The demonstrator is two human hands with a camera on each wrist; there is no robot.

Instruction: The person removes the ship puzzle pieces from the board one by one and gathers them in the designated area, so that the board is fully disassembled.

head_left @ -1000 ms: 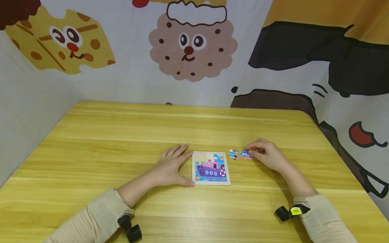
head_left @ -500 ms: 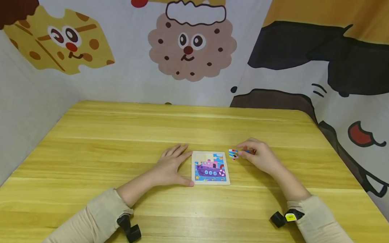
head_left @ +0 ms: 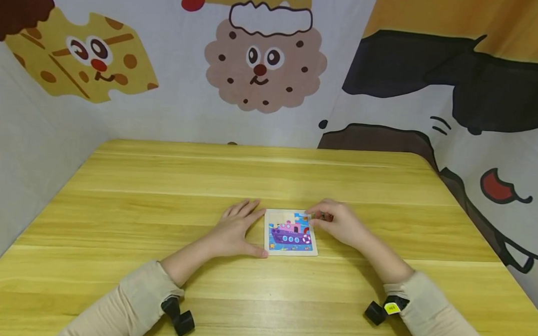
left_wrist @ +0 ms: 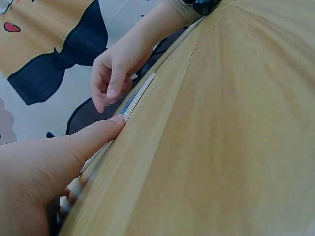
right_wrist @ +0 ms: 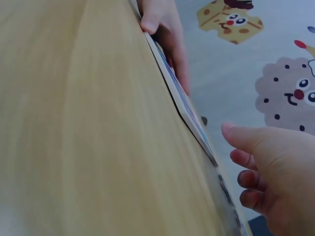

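A square ship puzzle [head_left: 289, 237] in a pale wooden frame lies on the table, bare wood showing in its upper left part. My left hand [head_left: 233, 236] is spread at its left side, thumb at the near corner and forefinger at the far one. Over the frame's upper right corner hovers my right hand [head_left: 345, 225], fingers bent loosely. Nothing shows between its thumb [right_wrist: 238, 136] and fingers in the right wrist view. Loose puzzle pieces [right_wrist: 226, 191] lie just past the frame's end there; in the head view the right hand mostly covers them.
The wooden table [head_left: 169, 173] reaches back to a cloth printed with cartoon food [head_left: 266, 72]. Black wrist cameras are strapped to both beige sleeves [head_left: 151, 285].
My right hand has moved left from the loose pieces to the puzzle's upper right corner, now covering those pieces in the head view. The left hand and puzzle have stayed put.
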